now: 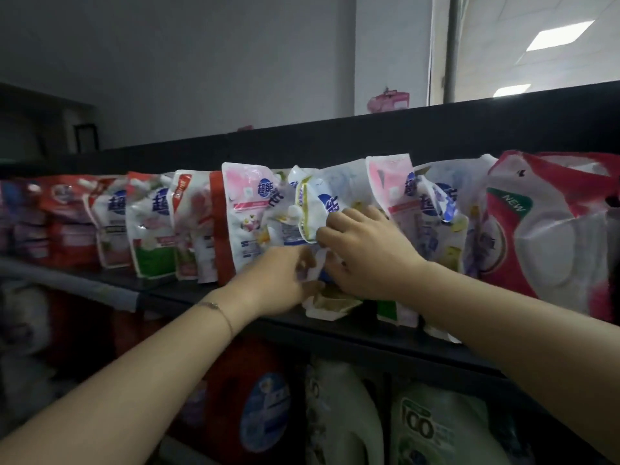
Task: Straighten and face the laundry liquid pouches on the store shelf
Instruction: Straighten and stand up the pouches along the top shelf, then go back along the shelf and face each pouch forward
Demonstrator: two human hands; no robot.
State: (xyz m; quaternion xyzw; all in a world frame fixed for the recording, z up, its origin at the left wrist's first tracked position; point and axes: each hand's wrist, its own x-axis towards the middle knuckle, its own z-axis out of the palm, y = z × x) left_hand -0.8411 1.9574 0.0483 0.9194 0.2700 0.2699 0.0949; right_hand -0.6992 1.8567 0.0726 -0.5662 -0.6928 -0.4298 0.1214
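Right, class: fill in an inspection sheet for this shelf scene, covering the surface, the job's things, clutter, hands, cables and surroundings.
Surface: black shelf, front lip bare below the hands.
Job's things: row of pouches standing along it; crumpled pouch in the middle, twisted and leaning; pink-topped pouch beside it, upright and facing front.
Clutter: large red bag at the right end of the row.
Grippers: left hand grips the crumpled pouch low down; right hand holds it higher up.
Cables: nothing seen.
Surroundings: jugs on the shelf below; pink box on top of the unit; ceiling lights beyond.
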